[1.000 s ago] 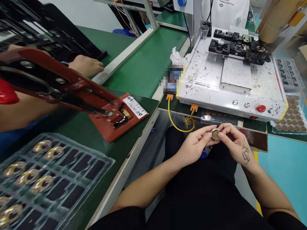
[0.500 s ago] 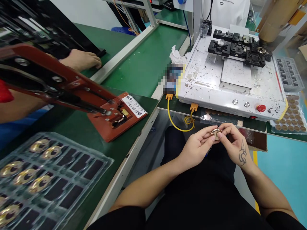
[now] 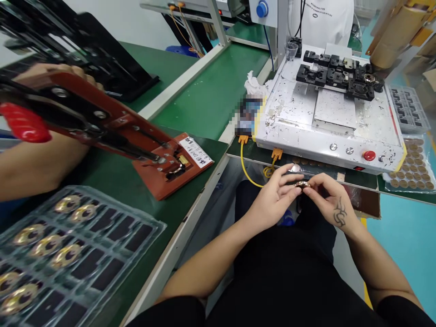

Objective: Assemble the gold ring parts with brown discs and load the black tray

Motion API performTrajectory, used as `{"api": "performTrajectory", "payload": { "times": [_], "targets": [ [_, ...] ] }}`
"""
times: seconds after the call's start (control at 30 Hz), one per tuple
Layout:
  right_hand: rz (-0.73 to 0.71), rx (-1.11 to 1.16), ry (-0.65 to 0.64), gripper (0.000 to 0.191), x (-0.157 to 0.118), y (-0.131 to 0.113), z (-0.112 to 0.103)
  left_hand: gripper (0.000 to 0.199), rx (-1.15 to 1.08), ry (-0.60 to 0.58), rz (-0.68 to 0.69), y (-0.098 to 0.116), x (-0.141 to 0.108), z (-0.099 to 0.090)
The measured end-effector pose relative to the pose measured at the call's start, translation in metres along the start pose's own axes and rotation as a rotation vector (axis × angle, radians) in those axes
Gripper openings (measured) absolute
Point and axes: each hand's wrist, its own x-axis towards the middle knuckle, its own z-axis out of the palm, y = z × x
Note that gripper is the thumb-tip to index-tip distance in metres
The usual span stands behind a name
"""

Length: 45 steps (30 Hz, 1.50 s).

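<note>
Between my two hands, above my lap, is a small round gold metal part (image 3: 303, 184), now seen nearly edge-on. My left hand (image 3: 274, 196) holds its left side with the thumb and a finger, while the other fingers are spread out straight. Thumb and index finger of my right hand (image 3: 329, 200) pinch the right side. Fingertips cover much of the part. A white machine (image 3: 299, 122) with black fixtures (image 3: 337, 77) on top stands just beyond my hands.
Left, a clear tray (image 3: 156, 227) carries several gold rounded parts (image 3: 66, 256). Beside it stands a brown-red hand press (image 3: 146, 177) with a red handle (image 3: 25, 122); a co-worker's arm (image 3: 41, 159) is behind it. A yellow cable (image 3: 242, 161) hangs near my left hand. Copper-coloured discs (image 3: 412, 165) lie right.
The gold part has turned from showing its face to nearly edge-on. My left fingers have straightened and spread. The co-worker's hand has moved from the table to behind the press.
</note>
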Motion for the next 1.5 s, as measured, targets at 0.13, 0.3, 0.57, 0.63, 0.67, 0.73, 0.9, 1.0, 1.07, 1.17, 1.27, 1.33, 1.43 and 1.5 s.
{"api": "performTrajectory", "payload": {
  "times": [0.13,0.3,0.57,0.63,0.67,0.73,0.9,1.0,1.07,1.17,1.27,1.33,1.43,1.5],
  "targets": [
    [0.243,0.320,-0.035,0.038,0.008,0.004,0.015,0.052,-0.046,0.113,-0.035,0.002,-0.003,-0.002],
    [0.261,0.416,-0.057,0.040,0.010,0.001,0.033,0.033,0.026,0.189,-0.003,0.009,-0.014,-0.001],
    [0.249,0.410,-0.034,0.037,0.003,-0.014,0.044,0.027,0.175,0.242,0.036,0.018,-0.025,-0.002],
    [0.252,0.407,-0.049,0.037,0.005,-0.012,0.046,0.025,0.192,0.245,0.026,0.021,-0.025,-0.004],
    [0.246,0.396,-0.072,0.037,0.007,-0.011,0.046,0.025,0.194,0.243,0.021,0.023,-0.025,-0.006],
    [0.182,0.367,-0.137,0.036,0.012,-0.007,0.043,0.024,0.194,0.240,0.013,0.027,-0.024,-0.009],
    [-0.285,0.109,-0.359,0.049,0.037,-0.003,0.028,0.016,0.256,0.253,0.026,0.038,-0.026,-0.019],
    [-0.539,-0.085,-0.402,0.049,0.053,-0.011,0.026,0.013,0.346,0.248,0.072,0.051,-0.035,-0.025],
    [-0.646,-0.112,-0.391,0.052,0.064,-0.018,0.031,0.016,0.490,0.223,0.140,0.071,-0.042,-0.033],
    [-0.701,-0.078,-0.347,0.048,0.081,-0.029,0.045,0.021,0.829,0.337,0.429,0.119,-0.051,-0.062],
    [-0.630,0.013,-0.328,0.040,0.096,-0.041,0.061,0.027,1.176,0.539,0.794,0.169,-0.054,-0.110],
    [-0.571,0.068,-0.332,0.036,0.104,-0.048,0.071,0.042,1.359,0.489,0.879,0.190,-0.052,-0.143],
    [-0.517,0.113,-0.322,0.034,0.114,-0.054,0.082,0.061,1.468,0.364,0.903,0.202,-0.045,-0.174],
    [-0.495,0.134,-0.309,0.035,0.121,-0.055,0.090,0.064,1.394,0.427,0.922,0.211,-0.038,-0.179]
  ]
}}
